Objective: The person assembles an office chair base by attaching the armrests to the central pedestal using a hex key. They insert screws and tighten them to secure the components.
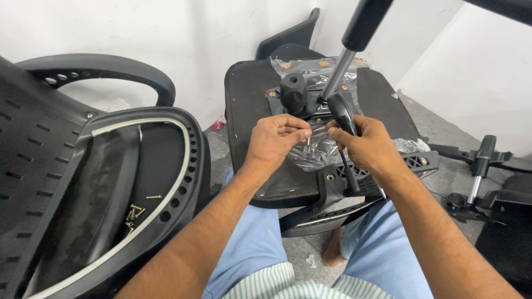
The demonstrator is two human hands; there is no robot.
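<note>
- Left hand pinches a small screw, not yet driven.
- Right hand, just beside, grips the screwdriver.
- Beyond both, mechanism plate lies on the seat underside; spare screws remain far left.

The gas cylinder leaves the top edge (its upper end unseen).

White plastered walls meet in a corner at the upper right; the floor is grey speckled concrete; a black chair back shell leans at left; a gas-lift base lies at right.
</note>
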